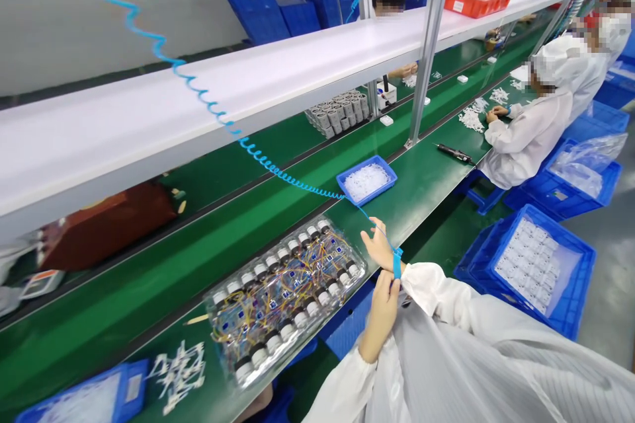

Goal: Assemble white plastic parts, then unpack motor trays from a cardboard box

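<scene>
My right hand (378,248) is held up over the bench edge, fingers apart and nothing in them. Around its wrist sits a blue wrist strap (397,263), joined to a coiled blue cord (268,164) that runs up to the upper left. My left hand (384,304) comes from below, its fingers closed on the lower side of the strap. Left of both hands lies a clear plastic tray (229,355) with rows of black-and-white cylindrical parts, small blue boards and coloured wires.
A blue bin (395,180) of small white parts stands beyond my hands. White pieces (179,373) and another blue bin (133,390) lie lower left. A white shelf (238,79) overhangs the green belt. An electric screwdriver (454,153) rests near co-workers at right; blue crates (578,291) stand beside me.
</scene>
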`<state>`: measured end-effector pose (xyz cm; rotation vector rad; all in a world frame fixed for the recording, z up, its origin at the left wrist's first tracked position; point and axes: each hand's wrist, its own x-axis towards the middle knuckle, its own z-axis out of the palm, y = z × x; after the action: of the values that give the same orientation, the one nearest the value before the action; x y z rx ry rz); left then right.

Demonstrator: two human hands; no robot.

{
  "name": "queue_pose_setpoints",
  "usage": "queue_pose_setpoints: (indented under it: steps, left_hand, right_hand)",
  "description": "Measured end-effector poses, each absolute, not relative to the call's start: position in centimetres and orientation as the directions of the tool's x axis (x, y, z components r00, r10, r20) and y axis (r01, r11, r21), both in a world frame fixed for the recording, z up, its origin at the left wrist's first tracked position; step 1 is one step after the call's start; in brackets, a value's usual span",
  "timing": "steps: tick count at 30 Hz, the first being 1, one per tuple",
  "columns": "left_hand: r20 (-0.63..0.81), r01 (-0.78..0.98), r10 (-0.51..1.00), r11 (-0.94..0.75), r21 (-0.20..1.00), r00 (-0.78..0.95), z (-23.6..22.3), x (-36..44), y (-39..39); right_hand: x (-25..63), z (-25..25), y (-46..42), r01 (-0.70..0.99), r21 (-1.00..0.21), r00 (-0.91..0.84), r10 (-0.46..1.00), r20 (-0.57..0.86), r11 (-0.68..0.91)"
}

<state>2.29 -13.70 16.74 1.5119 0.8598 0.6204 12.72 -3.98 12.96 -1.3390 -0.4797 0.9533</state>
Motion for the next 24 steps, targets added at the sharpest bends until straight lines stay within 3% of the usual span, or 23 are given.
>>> queue_pose_setpoints:
  steps: [5,9,16,24]
  left_hand:
    - [-0.156,0.111,0.787,0.112,0.988,0.597,16.4,4.2,-12.1]
    - [-0.236,0.083,0.753,0.235,0.968,0.614,15.0,5.9,-9.9]
    - [-0.384,0.133,0.773,0.37,0.92,0.505,11.5,5.8,-6.4]
    - [-0.589,0.225,0.743,0.544,0.808,0.318,9.5,0.7,-6.6]
  right_hand:
    - [14.3,13.4,-0.5,-0.592,-0.805,0.417,0.838,-0.353,-0.045]
    - [16.9,13.4,1.8,-0.727,-0.686,0.346,0.852,-0.393,-0.021]
    - [24.1,10.8,6.2,-0.784,-0.616,0.355,0.762,-0.541,-0.072]
    - [31.8,4.7,10.2,-0.784,-0.511,0.292,0.517,-0.805,-0.352]
